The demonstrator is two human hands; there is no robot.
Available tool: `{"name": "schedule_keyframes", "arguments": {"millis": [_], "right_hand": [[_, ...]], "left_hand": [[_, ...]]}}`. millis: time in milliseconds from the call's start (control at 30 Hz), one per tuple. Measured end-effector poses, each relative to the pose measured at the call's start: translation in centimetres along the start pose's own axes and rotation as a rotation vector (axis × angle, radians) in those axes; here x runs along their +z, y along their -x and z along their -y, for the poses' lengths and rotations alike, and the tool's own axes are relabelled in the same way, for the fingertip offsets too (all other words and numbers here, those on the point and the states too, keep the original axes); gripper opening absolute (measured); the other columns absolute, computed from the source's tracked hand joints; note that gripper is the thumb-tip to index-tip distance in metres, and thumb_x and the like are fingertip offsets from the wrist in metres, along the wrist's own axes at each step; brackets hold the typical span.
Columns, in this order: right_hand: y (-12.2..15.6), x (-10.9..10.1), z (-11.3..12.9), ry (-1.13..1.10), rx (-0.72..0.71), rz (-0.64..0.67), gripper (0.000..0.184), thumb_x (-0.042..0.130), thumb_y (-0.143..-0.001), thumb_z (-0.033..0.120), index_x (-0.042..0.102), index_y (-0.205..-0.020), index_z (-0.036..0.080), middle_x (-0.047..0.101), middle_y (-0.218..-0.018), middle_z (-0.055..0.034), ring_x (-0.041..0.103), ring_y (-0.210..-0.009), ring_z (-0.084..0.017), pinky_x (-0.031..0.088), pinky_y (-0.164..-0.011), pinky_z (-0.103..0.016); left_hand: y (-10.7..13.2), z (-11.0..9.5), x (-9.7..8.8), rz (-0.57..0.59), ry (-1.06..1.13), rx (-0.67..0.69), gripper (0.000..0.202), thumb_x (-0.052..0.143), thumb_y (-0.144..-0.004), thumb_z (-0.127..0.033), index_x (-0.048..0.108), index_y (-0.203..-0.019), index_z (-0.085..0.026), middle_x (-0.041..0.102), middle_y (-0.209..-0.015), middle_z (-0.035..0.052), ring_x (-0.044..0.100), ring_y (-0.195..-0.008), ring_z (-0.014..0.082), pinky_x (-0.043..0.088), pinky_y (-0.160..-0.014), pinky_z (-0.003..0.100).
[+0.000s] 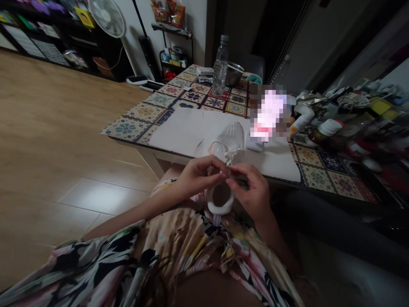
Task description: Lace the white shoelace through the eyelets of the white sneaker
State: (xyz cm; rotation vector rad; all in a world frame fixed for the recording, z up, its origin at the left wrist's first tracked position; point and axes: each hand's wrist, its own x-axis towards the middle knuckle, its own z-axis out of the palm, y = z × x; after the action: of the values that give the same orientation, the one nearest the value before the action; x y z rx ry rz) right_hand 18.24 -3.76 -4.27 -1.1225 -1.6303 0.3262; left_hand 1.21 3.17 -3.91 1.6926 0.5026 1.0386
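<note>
A white lace-up shoe (pixel 234 132) rests between my lap and the table edge, its toe over a white sheet (pixel 182 125) and its opening facing me. My left hand (pixel 204 174) is closed in a pinch over the shoe's upper part. Close against it, my right hand (pixel 251 187) pinches too, the fingertips of both hands nearly touching. Between them runs the white shoelace (pixel 232 155), mostly covered by the fingers. A thin loop with an orange part (pixel 211 148) lies on the shoe's left side.
A patterned tile-look table (pixel 145 111) bears a clear plastic bottle (pixel 220 68), a metal bowl (pixel 234 74) and a lit, pixelated screen (pixel 270 113). Bottles and clutter crowd the right side, including a white-capped bottle (pixel 329 128). A fan (pixel 107 17) stands beyond the wooden floor (pixel 73 115).
</note>
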Motion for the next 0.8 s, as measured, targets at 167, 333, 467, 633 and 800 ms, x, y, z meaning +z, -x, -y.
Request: {"name": "schedule_keyframes", "arguments": {"millis": [167, 333, 467, 633, 800], "right_hand": [[-0.3, -0.7, 0.3, 0.179, -0.092, -0.018, 0.007, 0.062, -0.09, 0.023, 0.068, -0.092, 0.025, 0.064, -0.092, -0.0046, 0.059, -0.094, -0.022, 0.049, -0.086, -0.039], [-0.2, -0.2, -0.7, -0.046, 0.077, 0.058, 0.007, 0.061, -0.091, 0.027, 0.066, -0.088, 0.024, 0.062, -0.093, -0.0033, 0.057, -0.093, -0.02, 0.046, -0.086, -0.036], [-0.2, -0.3, -1.4, -0.192, 0.172, 0.158, 0.01, 0.058, -0.092, 0.029, 0.065, -0.09, 0.024, 0.061, -0.097, -0.0035, 0.057, -0.098, -0.021, 0.045, -0.09, -0.036], [-0.2, -0.3, -0.9, -0.032, 0.016, 0.135, 0.009, 0.062, -0.084, 0.022, 0.062, -0.093, 0.024, 0.061, -0.099, -0.0044, 0.058, -0.098, -0.023, 0.046, -0.089, -0.039], [0.1, 0.2, -0.4, 0.296, -0.282, -0.034, 0.02, 0.062, -0.088, 0.016, 0.06, -0.104, 0.028, 0.066, -0.097, -0.0048, 0.061, -0.093, -0.023, 0.046, -0.087, -0.042]], "left_hand": [[-0.2, 0.5, -0.3, 0.0, -0.042, 0.068, 0.014, 0.075, -0.08, -0.028, 0.075, -0.087, -0.016, 0.073, -0.082, 0.0064, 0.066, -0.078, 0.0154, 0.052, -0.071, 0.026], [-0.3, 0.0, -0.2, 0.01, -0.054, 0.033, 0.011, 0.072, -0.08, -0.026, 0.073, -0.083, -0.015, 0.073, -0.08, 0.0056, 0.066, -0.076, 0.0144, 0.052, -0.071, 0.026], [-0.3, -0.4, 0.1, -0.006, -0.005, -0.043, 0.014, 0.073, -0.078, -0.028, 0.07, -0.078, -0.014, 0.072, -0.075, 0.0043, 0.064, -0.07, 0.0134, 0.051, -0.067, 0.024], [-0.4, -0.6, 0.4, -0.027, 0.088, -0.155, 0.017, 0.075, -0.074, -0.029, 0.069, -0.075, -0.013, 0.07, -0.071, 0.0029, 0.062, -0.066, 0.0122, 0.052, -0.063, 0.023], [-0.3, -0.7, 0.3, -0.02, 0.091, -0.181, 0.02, 0.075, -0.074, -0.032, 0.069, -0.076, -0.013, 0.07, -0.072, 0.0032, 0.062, -0.065, 0.0123, 0.052, -0.061, 0.023]]}}
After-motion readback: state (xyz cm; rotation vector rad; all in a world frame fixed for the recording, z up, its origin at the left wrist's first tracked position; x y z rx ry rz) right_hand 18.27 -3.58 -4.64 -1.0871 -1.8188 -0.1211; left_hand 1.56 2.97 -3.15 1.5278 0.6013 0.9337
